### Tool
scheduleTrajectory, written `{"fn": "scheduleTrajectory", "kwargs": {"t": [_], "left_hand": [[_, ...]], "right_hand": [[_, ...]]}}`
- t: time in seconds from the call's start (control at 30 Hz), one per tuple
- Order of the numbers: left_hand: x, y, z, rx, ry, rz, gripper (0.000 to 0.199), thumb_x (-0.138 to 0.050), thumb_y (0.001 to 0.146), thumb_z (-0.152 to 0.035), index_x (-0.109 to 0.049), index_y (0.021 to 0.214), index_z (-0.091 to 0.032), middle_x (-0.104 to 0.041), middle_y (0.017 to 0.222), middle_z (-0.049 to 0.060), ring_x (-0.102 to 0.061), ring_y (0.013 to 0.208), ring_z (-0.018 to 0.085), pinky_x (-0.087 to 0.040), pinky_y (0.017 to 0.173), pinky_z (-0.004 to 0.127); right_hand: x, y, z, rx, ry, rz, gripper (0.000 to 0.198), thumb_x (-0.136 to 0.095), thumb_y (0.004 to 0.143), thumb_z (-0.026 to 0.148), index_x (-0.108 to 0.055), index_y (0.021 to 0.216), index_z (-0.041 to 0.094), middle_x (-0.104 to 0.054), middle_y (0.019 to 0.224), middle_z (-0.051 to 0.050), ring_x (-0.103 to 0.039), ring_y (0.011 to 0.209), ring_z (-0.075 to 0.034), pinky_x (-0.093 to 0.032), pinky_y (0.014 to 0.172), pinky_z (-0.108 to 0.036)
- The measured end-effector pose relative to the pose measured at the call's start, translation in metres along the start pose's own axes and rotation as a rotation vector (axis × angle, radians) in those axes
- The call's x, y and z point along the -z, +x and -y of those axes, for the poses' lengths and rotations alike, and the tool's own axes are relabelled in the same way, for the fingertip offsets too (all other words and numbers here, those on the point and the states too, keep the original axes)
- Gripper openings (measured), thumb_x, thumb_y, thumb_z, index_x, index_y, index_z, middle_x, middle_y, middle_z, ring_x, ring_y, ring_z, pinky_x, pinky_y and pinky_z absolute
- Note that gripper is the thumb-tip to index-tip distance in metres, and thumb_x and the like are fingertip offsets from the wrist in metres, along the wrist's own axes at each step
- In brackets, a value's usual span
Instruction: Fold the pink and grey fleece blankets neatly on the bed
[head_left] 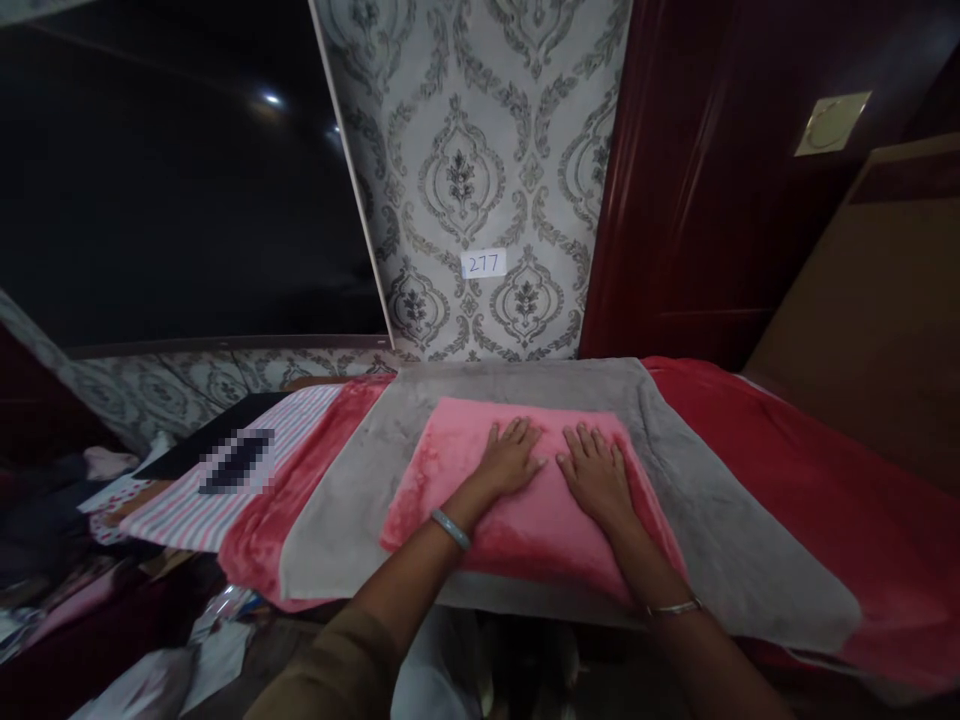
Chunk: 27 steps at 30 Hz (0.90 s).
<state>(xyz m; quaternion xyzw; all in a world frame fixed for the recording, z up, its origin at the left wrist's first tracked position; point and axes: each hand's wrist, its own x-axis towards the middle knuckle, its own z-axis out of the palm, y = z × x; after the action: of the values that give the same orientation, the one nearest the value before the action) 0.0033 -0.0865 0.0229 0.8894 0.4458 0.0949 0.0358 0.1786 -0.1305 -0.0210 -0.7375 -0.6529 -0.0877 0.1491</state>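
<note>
A folded pink plush cloth (555, 535) lies flat in front of me, its nap shading from pale pink to red. My left hand (511, 458) rests palm down on its upper middle, fingers stretched out. On the upper right part lies my right hand (598, 472), also flat with fingers spread. Underneath the pink cloth is a wide grey plush cloth (345, 490), spread out on both sides of it. Red plush fabric (757, 440) extends from under the grey one to the right, and more shows at the left.
To the left lie a striped cloth (180, 510) and a pile of mixed clothes (67, 600). Behind are a large dark television (187, 180) and a patterned wall with a "277" label (484, 263). A big cardboard box (870, 320) stands at the right.
</note>
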Motion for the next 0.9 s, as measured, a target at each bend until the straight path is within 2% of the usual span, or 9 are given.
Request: {"fn": "scheduleTrajectory", "kwargs": {"t": [0.07, 0.13, 0.23, 0.4, 0.53, 0.63, 0.73, 0.83, 0.9], "left_hand": [[0.019, 0.001, 0.013, 0.101, -0.001, -0.025, 0.060, -0.035, 0.101, -0.045, -0.034, 0.156, -0.020, -0.026, 0.166, 0.014, -0.022, 0.154, 0.027, -0.017, 0.123, 0.058], [0.033, -0.002, 0.032, 0.261, 0.047, -0.097, 0.059, -0.032, 0.102, -0.041, -0.036, 0.155, -0.018, -0.027, 0.165, 0.015, -0.022, 0.154, 0.028, -0.017, 0.123, 0.059], [0.033, -0.013, 0.058, 0.418, 0.144, -0.138, 0.058, -0.031, 0.102, -0.038, -0.038, 0.154, -0.014, -0.031, 0.164, 0.017, -0.023, 0.153, 0.030, -0.019, 0.122, 0.060], [0.011, -0.025, 0.073, 0.428, 0.178, -0.153, 0.058, -0.031, 0.102, -0.038, -0.038, 0.155, -0.016, -0.035, 0.162, 0.016, -0.029, 0.151, 0.028, -0.024, 0.121, 0.057], [0.009, -0.023, 0.072, 0.446, 0.125, -0.160, 0.060, -0.033, 0.101, -0.044, -0.038, 0.155, -0.020, -0.034, 0.163, 0.014, -0.028, 0.152, 0.028, -0.027, 0.120, 0.055], [0.010, -0.022, 0.072, 0.457, 0.104, -0.168, 0.061, -0.035, 0.101, -0.048, -0.037, 0.156, -0.022, -0.032, 0.164, 0.014, -0.027, 0.152, 0.029, -0.028, 0.120, 0.056], [0.009, -0.023, 0.075, 0.445, 0.099, -0.181, 0.061, -0.037, 0.100, -0.049, -0.038, 0.155, -0.024, -0.032, 0.164, 0.015, -0.028, 0.152, 0.030, -0.028, 0.119, 0.056], [0.008, -0.024, 0.077, 0.422, 0.118, -0.187, 0.056, -0.037, 0.101, -0.044, -0.039, 0.155, -0.027, -0.032, 0.164, 0.015, -0.029, 0.151, 0.029, -0.030, 0.118, 0.055], [0.008, -0.025, 0.078, 0.421, 0.132, -0.186, 0.055, -0.037, 0.101, -0.042, -0.041, 0.154, -0.027, -0.032, 0.164, 0.015, -0.029, 0.151, 0.029, -0.031, 0.117, 0.055]], "right_hand": [[0.002, 0.000, 0.000, -0.006, 0.009, 0.011, 0.056, -0.030, 0.102, 0.035, -0.041, 0.155, 0.018, -0.031, 0.163, -0.012, -0.028, 0.150, -0.030, -0.020, 0.120, -0.055], [0.003, 0.000, 0.001, -0.004, 0.018, 0.018, 0.056, -0.030, 0.102, 0.036, -0.041, 0.155, 0.018, -0.030, 0.164, -0.011, -0.027, 0.150, -0.030, -0.020, 0.120, -0.054], [0.003, 0.000, 0.002, -0.011, 0.015, 0.024, 0.056, -0.030, 0.103, 0.036, -0.040, 0.155, 0.019, -0.030, 0.164, -0.011, -0.027, 0.150, -0.030, -0.020, 0.120, -0.054], [0.000, 0.001, -0.001, -0.005, 0.007, 0.020, 0.056, -0.030, 0.102, 0.036, -0.041, 0.155, 0.019, -0.031, 0.163, -0.012, -0.028, 0.150, -0.030, -0.020, 0.119, -0.056], [0.017, 0.008, 0.003, -0.043, 0.015, 0.126, 0.058, -0.030, 0.102, 0.037, -0.039, 0.156, 0.018, -0.030, 0.163, -0.013, -0.027, 0.150, -0.031, -0.019, 0.119, -0.057], [0.039, 0.015, 0.029, -0.012, 0.067, 0.196, 0.059, -0.030, 0.101, 0.035, -0.033, 0.159, 0.019, -0.027, 0.165, -0.014, -0.024, 0.152, -0.030, -0.022, 0.118, -0.058], [0.051, 0.018, 0.076, 0.189, 0.151, 0.207, 0.060, -0.030, 0.100, 0.028, -0.030, 0.160, 0.022, -0.023, 0.166, -0.011, -0.021, 0.153, -0.026, -0.020, 0.121, -0.053], [0.044, 0.019, 0.115, 0.366, 0.215, 0.228, 0.061, -0.028, 0.099, 0.024, -0.032, 0.159, 0.023, -0.024, 0.166, -0.006, -0.020, 0.153, -0.023, -0.017, 0.122, -0.053], [0.034, 0.024, 0.120, 0.402, 0.231, 0.228, 0.060, -0.027, 0.100, 0.027, -0.032, 0.159, 0.022, -0.025, 0.166, -0.005, -0.019, 0.154, -0.022, -0.013, 0.123, -0.054]]}}
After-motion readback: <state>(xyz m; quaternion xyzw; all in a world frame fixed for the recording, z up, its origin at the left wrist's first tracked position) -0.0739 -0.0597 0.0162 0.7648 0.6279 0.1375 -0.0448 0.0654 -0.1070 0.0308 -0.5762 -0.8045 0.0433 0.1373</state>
